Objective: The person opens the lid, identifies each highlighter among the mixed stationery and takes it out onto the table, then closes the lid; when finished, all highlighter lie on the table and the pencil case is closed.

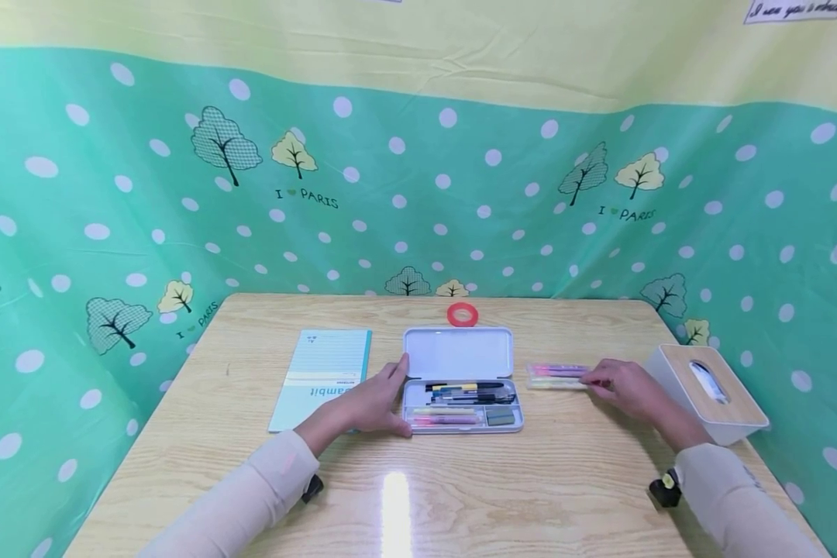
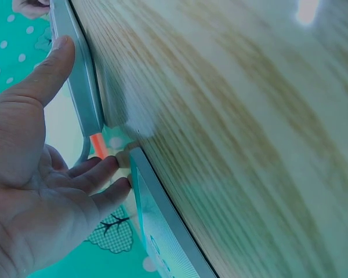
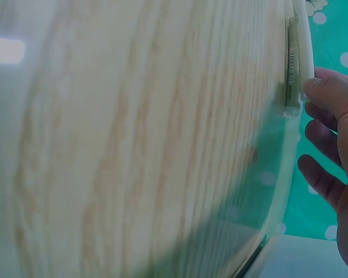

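Observation:
A white pencil case (image 1: 463, 431) lies with its lid (image 1: 458, 353) raised, holding several pens (image 1: 470, 394), pink and pale highlighter-like pens (image 1: 446, 420) and a dark grey eraser-like block (image 1: 500, 418). Against its left side rests my left hand (image 1: 375, 399); the thumb touches the front left edge and the fingers reach toward the hinge. In the left wrist view, those fingers (image 2: 104, 174) are spread near the notebook's corner. My right hand (image 1: 624, 385) pinches the end of a pale pen (image 3: 304, 43), beside a clear holder (image 1: 532, 380) with pink and purple pens.
A light blue notebook (image 1: 321, 380) lies left of the case. Behind the lid is a red tape roll (image 1: 463, 315). A tissue box (image 1: 711, 391) with a wooden top stands beyond my right hand. Patterned green cloth (image 1: 418, 194) hangs around the wooden table (image 1: 488, 496).

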Demonstrator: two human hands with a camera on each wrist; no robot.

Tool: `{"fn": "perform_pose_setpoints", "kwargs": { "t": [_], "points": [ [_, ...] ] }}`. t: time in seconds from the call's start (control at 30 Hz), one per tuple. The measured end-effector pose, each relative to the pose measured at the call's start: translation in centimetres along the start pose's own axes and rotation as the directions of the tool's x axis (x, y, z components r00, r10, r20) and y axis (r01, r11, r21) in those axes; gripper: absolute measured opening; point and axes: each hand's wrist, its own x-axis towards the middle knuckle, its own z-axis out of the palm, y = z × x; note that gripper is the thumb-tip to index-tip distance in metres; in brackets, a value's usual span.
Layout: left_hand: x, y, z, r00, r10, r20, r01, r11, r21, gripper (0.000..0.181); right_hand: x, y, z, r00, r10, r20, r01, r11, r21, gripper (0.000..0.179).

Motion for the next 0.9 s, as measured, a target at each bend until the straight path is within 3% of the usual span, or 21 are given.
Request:
{"fn": "perform_pose_setpoints", "kwargs": {
  "t": [0.9],
  "points": [
    [0.11, -0.10, 0.02, 1.000, 0.008, -0.004, -0.008, 1.000, -0.004, 0.135, -0.03, 0.19, 0.42, 0.988, 0.149, 0.044, -0.150, 0.989, 0.004, 0.011]
  ]
}}
